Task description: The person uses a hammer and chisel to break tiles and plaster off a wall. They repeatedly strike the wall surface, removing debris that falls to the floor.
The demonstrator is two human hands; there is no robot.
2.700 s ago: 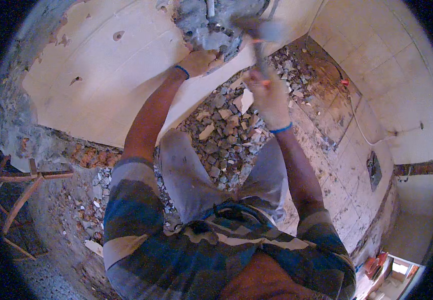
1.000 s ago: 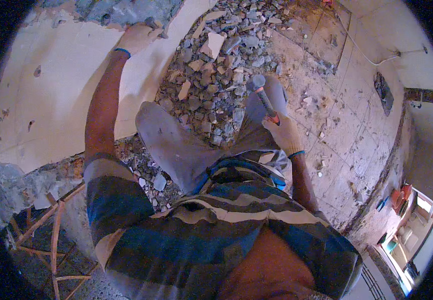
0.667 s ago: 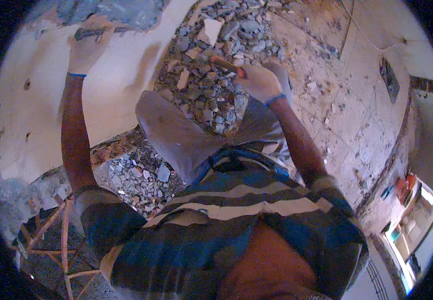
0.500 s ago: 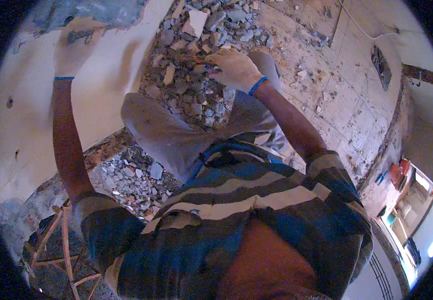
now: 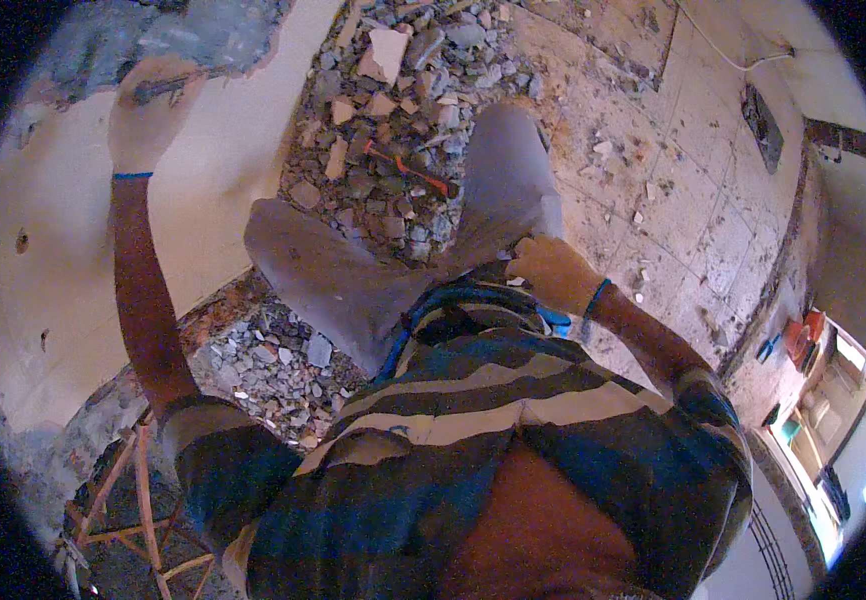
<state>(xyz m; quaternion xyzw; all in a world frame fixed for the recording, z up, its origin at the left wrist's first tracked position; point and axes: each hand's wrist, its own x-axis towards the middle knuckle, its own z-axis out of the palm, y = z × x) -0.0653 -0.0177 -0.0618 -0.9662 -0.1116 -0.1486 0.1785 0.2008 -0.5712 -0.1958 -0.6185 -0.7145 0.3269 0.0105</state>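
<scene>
My left hand (image 5: 151, 130), in a pale glove with a blue cuff, is raised at the wall on the left. Its fingers are closed around a dark chisel-like bar (image 5: 161, 88) beside the edge where the pale surface gives way to bare grey. My right hand (image 5: 556, 276), gloved the same way, rests low against my right thigh by the waist. Its fingers curl in, and what they pinch, if anything, is hidden. A hammer (image 5: 408, 168) with an orange and dark handle lies on the rubble between my knees, untouched.
Broken tile and mortar rubble (image 5: 383, 105) spreads along the wall's foot, with another heap (image 5: 278, 365) behind my left knee. A wooden stand (image 5: 143, 500) is at the lower left. Dusty floor tiles (image 5: 673, 190) extend to the right, where a cable (image 5: 723, 50) runs.
My right hand has drawn back from the hammer over the rubble to my right thigh, leaving the hammer lying there. My left hand stays at the wall, shifted only slightly.
</scene>
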